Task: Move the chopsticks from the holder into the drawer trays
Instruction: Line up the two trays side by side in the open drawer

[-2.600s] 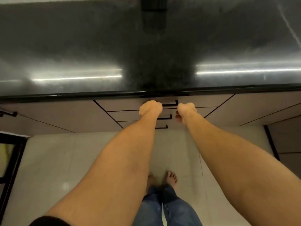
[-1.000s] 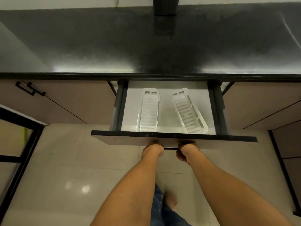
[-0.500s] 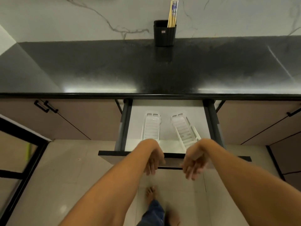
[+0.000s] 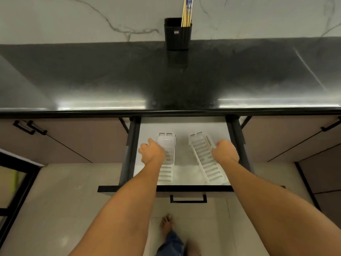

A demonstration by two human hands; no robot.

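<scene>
Left hand off the handle since half a second ago, now down on the left tray; right hand likewise at the outer edge of the skewed right tray. Fingers hidden, so grip or mere touch impossible to tell. Fully out, the drawer. No chopsticks moved yet: all upright in the holder at the back of the bench. Probably squaring the trays before fetching.

A white marble wall with grey veins backs a glossy black countertop (two bright light streaks reflect along its front edge). Below, taupe cabinet doors with black handles stand over pale floor tiles.
</scene>
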